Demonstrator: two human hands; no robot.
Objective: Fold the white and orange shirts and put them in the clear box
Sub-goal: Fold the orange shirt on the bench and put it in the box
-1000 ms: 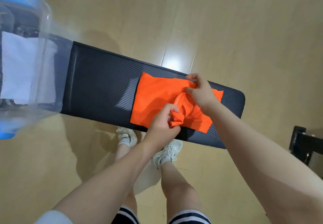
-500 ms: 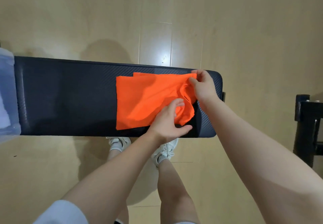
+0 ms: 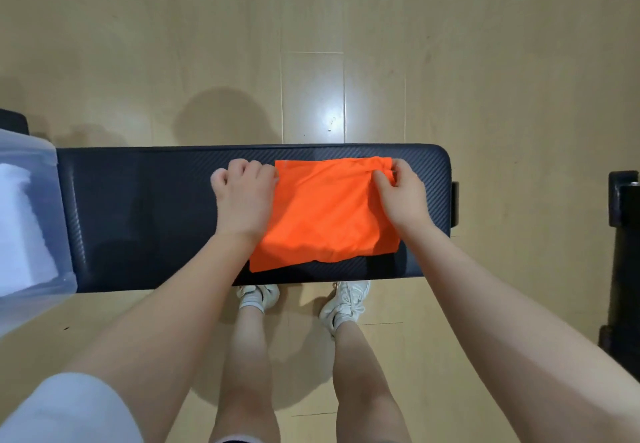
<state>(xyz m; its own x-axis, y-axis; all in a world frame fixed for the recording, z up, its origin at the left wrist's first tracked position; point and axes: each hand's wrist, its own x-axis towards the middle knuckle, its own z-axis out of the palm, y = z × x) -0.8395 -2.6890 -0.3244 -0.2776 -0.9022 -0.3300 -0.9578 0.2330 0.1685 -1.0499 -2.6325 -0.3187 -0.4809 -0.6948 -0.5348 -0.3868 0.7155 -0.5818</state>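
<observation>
Orange shirt (image 3: 325, 210) on bench (image 3: 145, 207) | left hand (image 3: 244, 197), right hand (image 3: 403, 193) pinch far corners

Black padded bench (image 3: 145, 214): bare stretch left of the orange folded shirt (image 3: 325, 210), open up to the clear plastic box (image 3: 52, 179) at its left end. Dark metal frame (image 3: 623, 235) stands beyond the right end.

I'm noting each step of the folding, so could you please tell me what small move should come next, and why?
Probably lift the orange shirt off the bench and carry it left to the clear box. It already lies as a compact rectangle, the left hand and right hand pinch its far corners, and the white shirt is already inside.
</observation>
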